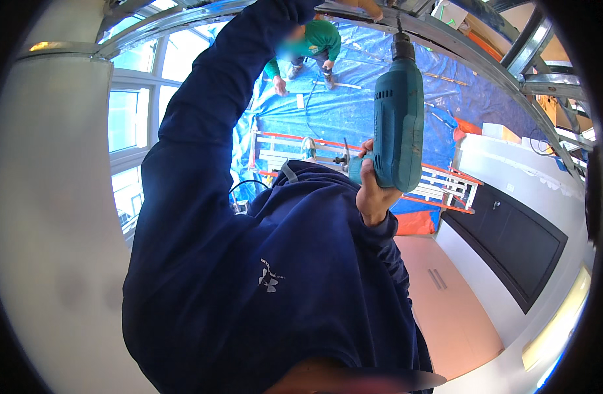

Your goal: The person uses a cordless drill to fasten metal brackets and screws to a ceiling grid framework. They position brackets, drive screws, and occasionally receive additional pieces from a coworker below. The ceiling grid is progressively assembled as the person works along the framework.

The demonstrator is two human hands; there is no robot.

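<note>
My right hand is wrapped round the grip of a teal power drill, which stands nearly upright with its chuck toward the top of the view. The thin bit reaches a curved-looking metal rail; I cannot tell whether it has entered the metal. My left arm, in a dark blue sleeve, is raised to the same rail. At the upper edge my left hand is partly cut off, its fingers closed over the rail to the left of the bit.
Below, a person in a green top bends over a blue tarp. An orange and white ladder lies across the tarp behind my body. More metal framing fills the upper right. Windows are left, a dark door right.
</note>
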